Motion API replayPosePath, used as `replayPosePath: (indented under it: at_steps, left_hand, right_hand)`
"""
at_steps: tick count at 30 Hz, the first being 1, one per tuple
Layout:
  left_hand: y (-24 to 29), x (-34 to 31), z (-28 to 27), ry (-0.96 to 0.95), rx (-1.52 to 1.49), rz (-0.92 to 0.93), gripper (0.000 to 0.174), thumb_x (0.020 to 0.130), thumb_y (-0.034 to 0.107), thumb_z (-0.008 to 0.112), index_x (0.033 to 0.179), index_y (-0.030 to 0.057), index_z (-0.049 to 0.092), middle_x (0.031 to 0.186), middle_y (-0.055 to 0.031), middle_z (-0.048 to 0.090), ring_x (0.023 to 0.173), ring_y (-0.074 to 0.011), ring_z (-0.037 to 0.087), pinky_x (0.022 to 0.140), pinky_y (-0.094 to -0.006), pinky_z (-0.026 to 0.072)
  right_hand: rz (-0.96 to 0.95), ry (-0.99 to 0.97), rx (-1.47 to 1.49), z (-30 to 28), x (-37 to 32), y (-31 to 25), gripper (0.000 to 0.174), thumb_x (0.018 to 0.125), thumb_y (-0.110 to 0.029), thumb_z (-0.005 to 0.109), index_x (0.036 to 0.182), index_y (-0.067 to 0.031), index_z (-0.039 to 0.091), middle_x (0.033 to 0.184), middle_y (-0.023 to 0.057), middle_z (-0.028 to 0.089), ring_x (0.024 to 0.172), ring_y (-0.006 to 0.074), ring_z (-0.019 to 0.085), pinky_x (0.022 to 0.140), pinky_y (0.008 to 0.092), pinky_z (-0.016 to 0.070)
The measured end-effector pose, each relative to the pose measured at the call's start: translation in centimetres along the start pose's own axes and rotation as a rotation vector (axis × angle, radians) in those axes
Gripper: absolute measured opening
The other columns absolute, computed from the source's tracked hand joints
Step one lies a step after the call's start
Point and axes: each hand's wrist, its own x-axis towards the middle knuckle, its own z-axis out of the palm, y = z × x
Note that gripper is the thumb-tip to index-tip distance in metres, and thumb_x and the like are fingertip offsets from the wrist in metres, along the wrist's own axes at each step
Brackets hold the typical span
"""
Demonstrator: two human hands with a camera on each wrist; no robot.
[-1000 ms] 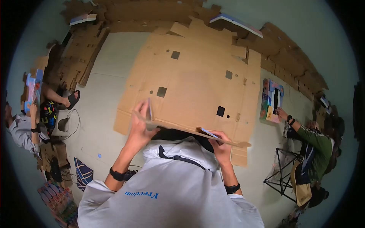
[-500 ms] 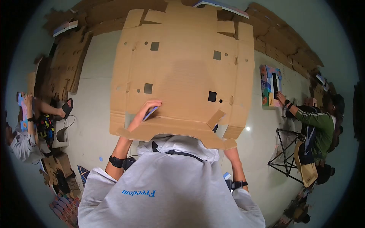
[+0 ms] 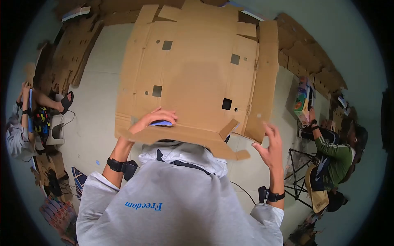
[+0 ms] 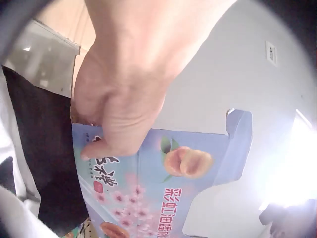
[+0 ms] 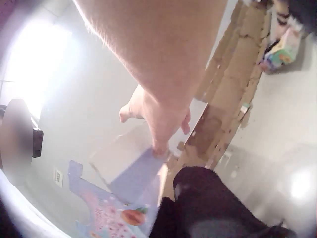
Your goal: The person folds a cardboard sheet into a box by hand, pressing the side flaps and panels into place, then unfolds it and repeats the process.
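A large, partly folded cardboard box (image 3: 197, 78), plain brown inside with square cut-outs, lies in front of my body. My left hand (image 3: 154, 121) grips its near panel (image 3: 176, 134). In the left wrist view the thumb presses the printed outer face (image 4: 148, 188), blue with peaches and pink blossoms, while the other fingers are hidden behind it. My right hand (image 3: 271, 147) is at the near right corner, fingers spread and thumb apart, right beside the right side panel (image 3: 262, 82), which stands tilted up. A small flap (image 3: 229, 129) sticks up near that corner.
Brown cardboard sheets (image 3: 316, 57) line the wall around the floor. At the right a seated person (image 3: 338, 149) handles a printed box (image 3: 303, 100), near a black-framed stool (image 3: 301, 176). Another person (image 3: 18, 135) sits at the left. A cable (image 3: 244, 190) lies on the floor.
My right hand has come out from beneath the near panel and moved right. The right side panel has tilted up. My left hand has shifted onto the near panel's edge.
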Motion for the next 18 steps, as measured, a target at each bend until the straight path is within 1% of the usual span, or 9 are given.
replayPosePath:
  at_steps: [1, 4, 6, 8, 11, 13, 14, 16, 18]
  left_hand:
    - [0.7, -0.1, 0.0, 0.010, 0.031, -0.009, 0.044, 0.092, 0.044, 0.073, 0.123, 0.0137, 0.077, 0.142, -0.0085, 0.070, 0.147, -0.0319, 0.054, 0.133, -0.0577, 0.0111]
    - [-0.5, 0.3, -0.8, -0.034, 0.087, -0.033, 0.050, 0.093, 0.049, 0.066, 0.126, 0.0135, 0.075, 0.143, -0.0079, 0.068, 0.147, -0.0296, 0.053, 0.132, -0.0562, 0.0132]
    - [0.1, 0.0, -0.8, -0.007, 0.071, -0.001, 0.049, 0.093, 0.049, 0.066, 0.126, 0.0135, 0.074, 0.143, -0.0079, 0.068, 0.147, -0.0291, 0.053, 0.132, -0.0558, 0.0133]
    - [0.4, 0.0, -1.0, -0.011, 0.075, 0.031, 0.048, 0.094, 0.047, 0.067, 0.127, 0.0131, 0.074, 0.142, -0.0080, 0.068, 0.146, -0.0287, 0.053, 0.132, -0.0543, 0.0158]
    - [-0.2, 0.8, -1.7, -0.087, 0.078, 0.090, 0.043, 0.096, 0.041, 0.067, 0.127, 0.0118, 0.074, 0.141, -0.0084, 0.069, 0.144, -0.0284, 0.055, 0.129, -0.0501, 0.0236]
    - [-1.0, 2.4, -1.7, -0.193, 0.040, 0.147, 0.040, 0.097, 0.036, 0.067, 0.128, 0.0106, 0.073, 0.140, -0.0086, 0.069, 0.141, -0.0284, 0.056, 0.127, -0.0468, 0.0293]
    - [-1.4, 2.6, -1.8, -0.175, -0.004, 0.104, 0.043, 0.096, 0.039, 0.068, 0.128, 0.0100, 0.074, 0.140, -0.0093, 0.069, 0.143, -0.0301, 0.055, 0.128, -0.0496, 0.0265]
    - [-2.0, 3.4, -1.6, -0.138, -0.089, 0.015, 0.050, 0.093, 0.045, 0.068, 0.127, 0.0088, 0.075, 0.140, -0.0106, 0.069, 0.145, -0.0334, 0.053, 0.130, -0.0550, 0.0210]
    - [-1.7, 3.8, -0.8, -0.135, 0.006, 0.089, 0.047, 0.093, 0.039, 0.069, 0.129, 0.0091, 0.074, 0.140, -0.0101, 0.068, 0.143, -0.0327, 0.054, 0.127, -0.0513, 0.0264]
  right_hand:
    - [0.006, 0.012, -0.014, 0.8, 0.2, 0.8, 0.080, 0.082, -0.008, 0.087, 0.152, -0.0122, 0.050, 0.117, 0.0146, 0.064, 0.091, 0.0294, 0.069, 0.075, 0.0400, 0.0561]
    - [0.184, 0.104, 0.132, 3.3, 1.3, 2.2, 0.064, 0.083, -0.005, 0.085, 0.140, -0.0087, 0.056, 0.101, 0.0120, 0.065, 0.076, 0.0220, 0.065, 0.067, 0.0337, 0.0533]
    - [0.532, 0.234, 0.473, 3.7, 2.2, 0.1, 0.044, 0.084, -0.005, 0.084, 0.123, -0.0051, 0.065, 0.090, 0.0101, 0.064, 0.067, 0.0172, 0.062, 0.062, 0.0287, 0.0510]
    - [0.389, 0.207, 0.469, 2.5, 3.9, -2.5, 0.014, 0.080, 0.002, 0.077, 0.092, -0.0019, 0.071, 0.074, 0.0070, 0.064, 0.060, 0.0120, 0.062, 0.055, 0.0246, 0.0480]
    - [0.119, 0.009, 0.382, 0.8, 6.4, -5.6, 0.006, 0.074, 0.004, 0.069, 0.076, -0.0015, 0.068, 0.069, 0.0056, 0.068, 0.056, 0.0114, 0.065, 0.050, 0.0263, 0.0470]
    - [0.026, -0.015, 0.310, 0.6, 8.4, -7.4, 0.006, 0.074, 0.002, 0.071, 0.076, -0.0018, 0.067, 0.068, 0.0059, 0.067, 0.055, 0.0127, 0.064, 0.049, 0.0275, 0.0460]
    - [-0.021, -0.026, 0.273, 0.7, 9.4, -7.8, 0.007, 0.074, 0.002, 0.072, 0.076, -0.0020, 0.066, 0.068, 0.0060, 0.066, 0.054, 0.0134, 0.063, 0.048, 0.0281, 0.0455]
    - [0.007, -0.038, 0.268, 0.8, 11.2, -7.7, 0.008, 0.074, -0.001, 0.073, 0.076, -0.0034, 0.066, 0.065, 0.0060, 0.063, 0.051, 0.0150, 0.062, 0.048, 0.0289, 0.0449]
    - [0.021, -0.097, 0.293, 0.6, 11.6, -7.1, 0.008, 0.075, -0.002, 0.073, 0.077, -0.0037, 0.066, 0.063, 0.0061, 0.061, 0.051, 0.0149, 0.061, 0.049, 0.0288, 0.0450]
